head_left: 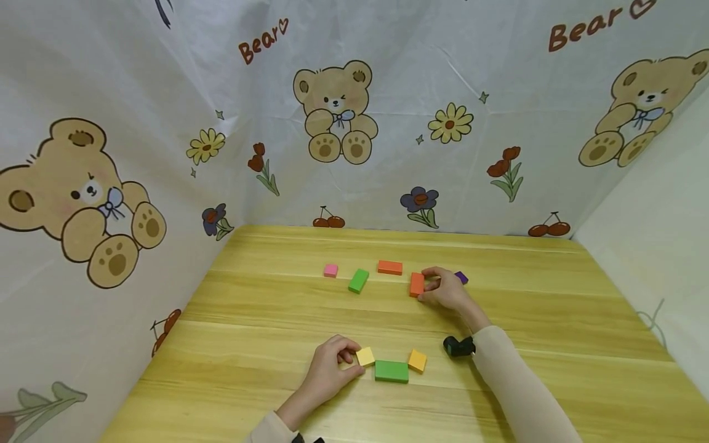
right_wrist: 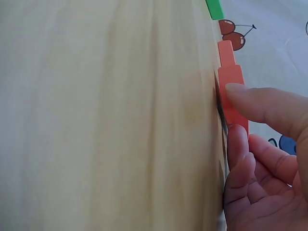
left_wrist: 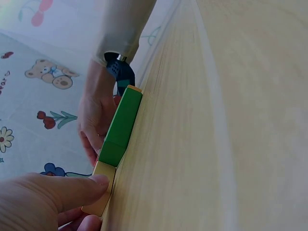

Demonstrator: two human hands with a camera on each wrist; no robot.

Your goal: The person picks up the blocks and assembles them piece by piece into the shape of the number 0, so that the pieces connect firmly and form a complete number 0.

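Observation:
My left hand (head_left: 325,370) pinches a small yellow block (head_left: 365,357) between thumb and fingers. Right beside that block lies a long green block (head_left: 391,371), and an orange-yellow block (head_left: 417,361) sits at its other end. In the left wrist view the thumb lies across the face of the yellow block (left_wrist: 102,188), whose end meets the green block (left_wrist: 121,127). Farther back, my right hand (head_left: 446,291) grips an orange-red block (head_left: 416,285) by its ends. The right wrist view shows the thumb on this block (right_wrist: 232,79), its fingers low at the tabletop.
Along the back lie a pink block (head_left: 330,271), a second green block (head_left: 358,281) and another orange-red block (head_left: 390,267). A purple block (head_left: 461,278) is partly hidden behind the right hand. A bear-print cloth (head_left: 388,92) rises behind the wooden table (head_left: 266,307).

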